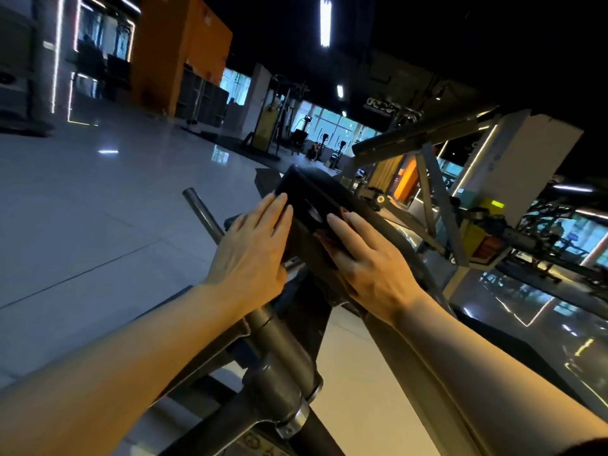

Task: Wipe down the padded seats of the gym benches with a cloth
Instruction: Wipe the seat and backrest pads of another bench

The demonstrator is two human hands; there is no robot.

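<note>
- While both hands lie flat on it, the black padded seat (312, 199) runs its long axis from the lower right, near the person, up and away to the upper left, where its far corner points at the room.
- Left hand (253, 248), fingers straight and together, presses the seat's left edge.
- Right hand (368, 261), fingers straight, presses a dark cloth (332, 240) against the seat's near right part; the cloth barely shows under the fingers.
- Grey metal frame (276, 373) carries the seat above a glossy tiled floor (98, 209).
- Behind stand an orange wall (177, 54), other machines and bright windows (332, 123).
- Seat padding looks matte, dark, rectangular, tilted.
</note>
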